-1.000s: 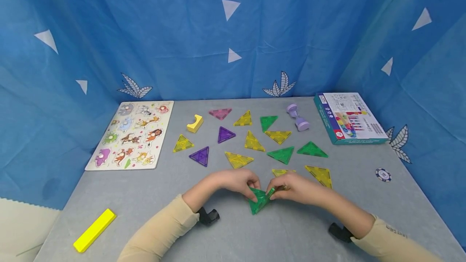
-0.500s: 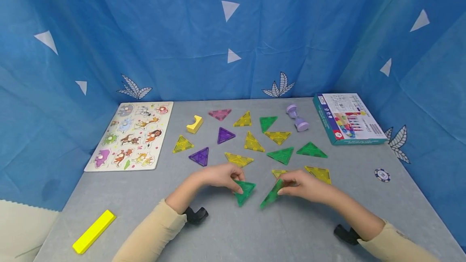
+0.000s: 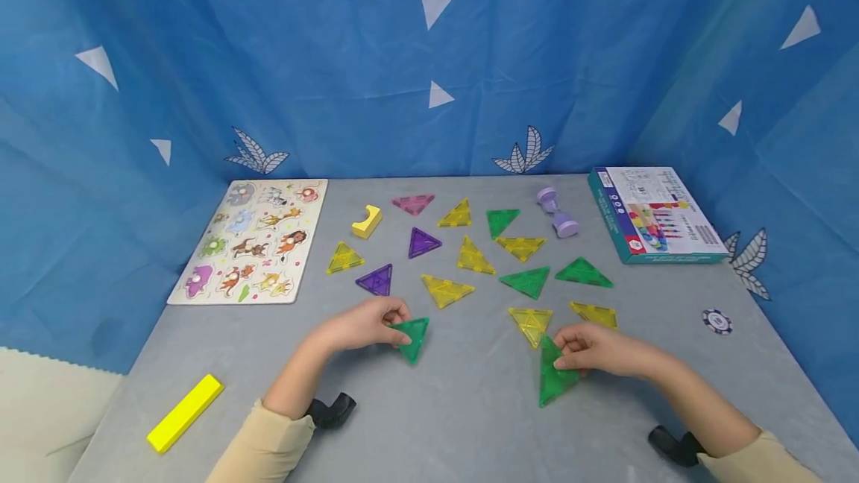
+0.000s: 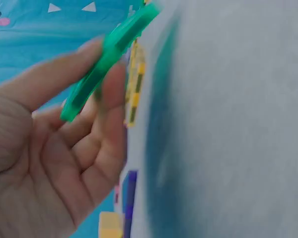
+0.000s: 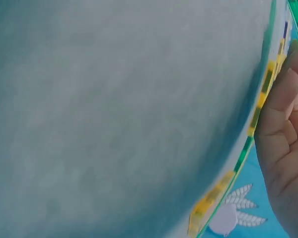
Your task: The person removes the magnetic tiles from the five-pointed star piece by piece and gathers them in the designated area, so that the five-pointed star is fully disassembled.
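My left hand [image 3: 367, 325] pinches a green triangular magnetic tile [image 3: 413, 337] between thumb and fingers. The left wrist view shows that green tile [image 4: 109, 59] edge-on, above the grey tabletop. Further right, my right hand [image 3: 599, 350] pinches a second green triangular tile [image 3: 553, 377], larger in view and tilted. Only an edge of this tile shows at the right wrist view's top right, beside the fingers [image 5: 283, 94]. A yellow triangular tile [image 3: 532, 323] lies flat just beyond the right hand. Another yellow tile [image 3: 594, 314] is partly covered by that hand.
Several yellow, green and purple triangular tiles, such as a yellow one [image 3: 447, 291], lie across the table's middle. A peg puzzle board [image 3: 295, 285] is at the left back, a boxed set [image 3: 664, 215] at the right back. A yellow bar [image 3: 185, 413], purple hourglass [image 3: 557, 213] and chip [image 3: 716, 322] lie around.
The two green tiles, together between the hands a second ago, have come apart. My left hand has moved left with one, my right hand right with the other. The head view has shifted slightly.
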A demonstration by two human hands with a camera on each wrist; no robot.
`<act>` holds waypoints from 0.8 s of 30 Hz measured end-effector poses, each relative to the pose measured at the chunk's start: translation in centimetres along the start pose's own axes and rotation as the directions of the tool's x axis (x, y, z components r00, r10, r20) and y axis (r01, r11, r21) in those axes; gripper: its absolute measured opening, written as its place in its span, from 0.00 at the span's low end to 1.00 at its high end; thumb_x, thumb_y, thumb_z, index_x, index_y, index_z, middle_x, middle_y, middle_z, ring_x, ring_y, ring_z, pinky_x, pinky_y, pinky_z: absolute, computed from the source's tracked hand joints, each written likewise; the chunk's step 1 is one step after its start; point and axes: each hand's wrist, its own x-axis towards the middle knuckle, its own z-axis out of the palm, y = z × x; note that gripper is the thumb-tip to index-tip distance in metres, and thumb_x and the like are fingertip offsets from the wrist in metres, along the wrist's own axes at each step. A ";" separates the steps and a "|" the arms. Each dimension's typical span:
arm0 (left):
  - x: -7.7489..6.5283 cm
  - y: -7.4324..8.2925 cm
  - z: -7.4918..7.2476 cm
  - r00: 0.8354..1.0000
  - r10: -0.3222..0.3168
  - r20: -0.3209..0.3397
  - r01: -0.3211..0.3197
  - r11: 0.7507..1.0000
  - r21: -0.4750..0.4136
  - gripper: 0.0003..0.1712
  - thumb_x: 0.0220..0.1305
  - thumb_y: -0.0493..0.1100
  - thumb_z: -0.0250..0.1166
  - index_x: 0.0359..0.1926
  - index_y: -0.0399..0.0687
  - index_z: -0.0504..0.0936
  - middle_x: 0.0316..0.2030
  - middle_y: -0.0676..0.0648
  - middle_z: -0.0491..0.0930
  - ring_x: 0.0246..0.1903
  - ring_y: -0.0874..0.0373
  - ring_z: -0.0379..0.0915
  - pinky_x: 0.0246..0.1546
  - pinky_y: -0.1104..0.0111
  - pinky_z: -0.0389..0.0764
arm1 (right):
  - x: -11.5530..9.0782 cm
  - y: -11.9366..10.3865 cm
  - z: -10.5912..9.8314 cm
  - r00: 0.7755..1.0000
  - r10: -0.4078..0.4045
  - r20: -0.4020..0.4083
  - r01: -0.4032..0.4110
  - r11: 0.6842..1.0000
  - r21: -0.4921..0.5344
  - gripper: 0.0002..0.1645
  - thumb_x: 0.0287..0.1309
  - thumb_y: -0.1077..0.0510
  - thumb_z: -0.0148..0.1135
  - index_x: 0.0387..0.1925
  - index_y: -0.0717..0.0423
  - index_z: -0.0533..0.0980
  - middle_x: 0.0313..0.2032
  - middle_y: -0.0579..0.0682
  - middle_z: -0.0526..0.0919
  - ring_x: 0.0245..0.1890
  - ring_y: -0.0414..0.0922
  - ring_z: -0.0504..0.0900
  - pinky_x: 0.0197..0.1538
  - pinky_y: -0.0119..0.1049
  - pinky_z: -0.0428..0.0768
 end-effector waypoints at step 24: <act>1.5 1.0 2.3 0.953 -0.048 -0.300 0.142 0.943 0.300 0.15 0.48 0.45 0.74 0.34 0.49 0.77 0.29 0.54 0.76 0.29 0.61 0.69 0.33 0.65 0.72 | -1.0 -0.5 0.4 0.901 0.242 -0.361 -0.347 0.900 -0.264 0.13 0.55 0.54 0.65 0.27 0.58 0.71 0.17 0.46 0.72 0.18 0.43 0.72 0.21 0.35 0.71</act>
